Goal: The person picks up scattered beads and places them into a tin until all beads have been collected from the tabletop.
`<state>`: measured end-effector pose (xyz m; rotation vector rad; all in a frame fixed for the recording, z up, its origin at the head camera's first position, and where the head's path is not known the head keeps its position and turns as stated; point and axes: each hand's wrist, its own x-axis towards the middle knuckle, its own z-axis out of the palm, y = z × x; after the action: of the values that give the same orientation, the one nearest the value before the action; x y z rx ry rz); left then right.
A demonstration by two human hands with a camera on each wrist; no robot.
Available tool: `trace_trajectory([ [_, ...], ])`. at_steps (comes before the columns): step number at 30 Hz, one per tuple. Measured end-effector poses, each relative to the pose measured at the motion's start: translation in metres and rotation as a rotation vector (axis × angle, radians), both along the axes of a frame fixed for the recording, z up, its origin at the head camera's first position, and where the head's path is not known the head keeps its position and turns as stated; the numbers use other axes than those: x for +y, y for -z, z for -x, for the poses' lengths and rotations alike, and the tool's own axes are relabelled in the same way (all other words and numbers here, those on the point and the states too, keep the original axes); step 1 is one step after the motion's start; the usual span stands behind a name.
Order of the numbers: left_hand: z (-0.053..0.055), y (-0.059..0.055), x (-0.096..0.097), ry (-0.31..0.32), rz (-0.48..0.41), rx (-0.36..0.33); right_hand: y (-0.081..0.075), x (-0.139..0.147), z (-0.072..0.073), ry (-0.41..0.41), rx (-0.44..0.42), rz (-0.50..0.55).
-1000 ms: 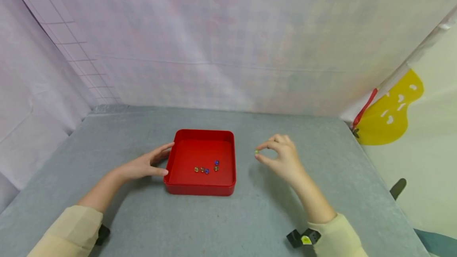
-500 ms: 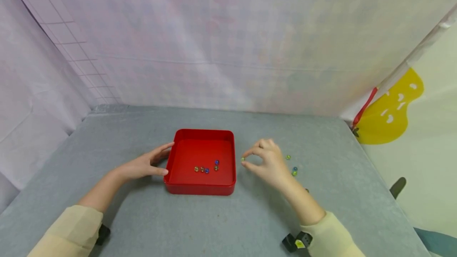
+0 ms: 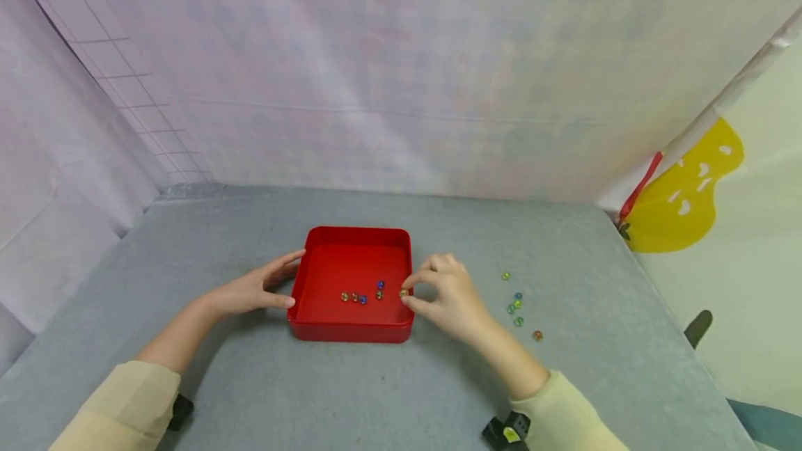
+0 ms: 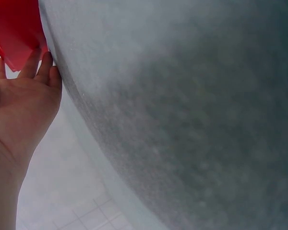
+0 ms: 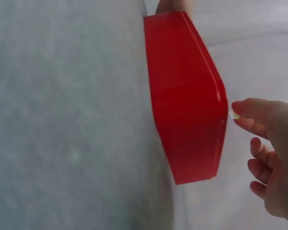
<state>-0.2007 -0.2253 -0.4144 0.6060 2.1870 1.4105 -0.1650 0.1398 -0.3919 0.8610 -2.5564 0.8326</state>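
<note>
A square red tray (image 3: 351, 333) stands on the grey cloth, with several blue and amber glass marbles (image 3: 355, 297) on its floor. My left hand (image 3: 253, 289) rests against the tray's left wall, fingers fairly straight and spread; the left wrist view shows the fingertips touching the red side. My right hand (image 3: 450, 298) pinches a small yellowish glass marble (image 3: 404, 293) between thumb and forefinger at the tray's right rim. In the right wrist view that marble (image 5: 234, 114) shows at the fingertips, close to the rim, other fingers loosely curled.
Several loose marbles (image 3: 517, 304), green, blue and amber, lie on the grey cloth (image 3: 351, 395) to the right of my right hand. A pale curtain (image 3: 388, 89) hangs behind the table. A yellow shape (image 3: 683, 207) is on the cloth at right.
My right hand has moved left with the pinched marble, from the open cloth to the tray's right rim. This uncovers the loose marbles at right. My left hand and the tray stay put.
</note>
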Motion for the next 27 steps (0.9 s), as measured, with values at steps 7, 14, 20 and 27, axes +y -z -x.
trace_trajectory([
  [7, 0.001, 0.001, 0.0, -0.009, 0.001, -0.005, 0.009, -0.006, 0.0, 0.003, -0.027, 0.005],
  [14, 0.001, 0.001, -0.001, -0.009, -0.002, -0.011, 0.014, -0.007, 0.002, -0.009, -0.022, 0.01],
  [20, 0.001, 0.001, -0.001, -0.006, -0.005, -0.007, 0.015, -0.007, 0.003, -0.012, -0.021, 0.003],
  [27, 0.001, 0.001, 0.0, -0.013, 0.003, -0.01, 0.015, -0.007, 0.003, -0.018, -0.05, 0.019],
])
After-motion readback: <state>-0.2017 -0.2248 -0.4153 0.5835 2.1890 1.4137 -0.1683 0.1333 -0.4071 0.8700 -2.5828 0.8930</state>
